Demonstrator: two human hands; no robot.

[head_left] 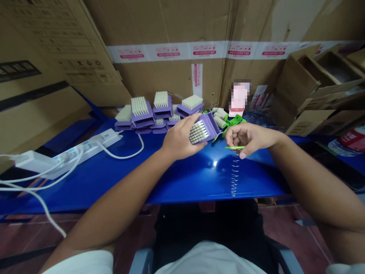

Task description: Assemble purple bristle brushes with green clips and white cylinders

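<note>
My left hand (182, 139) is wrapped round a purple brush head (211, 127), its pale bristles turned toward me and its hollow end facing right. To the right, my right hand (246, 137) pinches a thin green plastic piece (235, 147) between curled fingers and thumb. A long metal coil spring (234, 175) hangs below that piece, its lower end near the table's front edge. Behind both hands, green plastic parts (235, 121) lie beside several pale cylinders (219, 116). The spring's upper end is partly hidden by the fingers.
Several purple brush heads (141, 114) are stacked at the back of the blue table (185, 179). A white power strip (85, 150) with cables lies at left. Open cardboard boxes (310, 87) stand at right, near a dark flat device (333, 163). Large cardboard (165, 23) forms the back wall.
</note>
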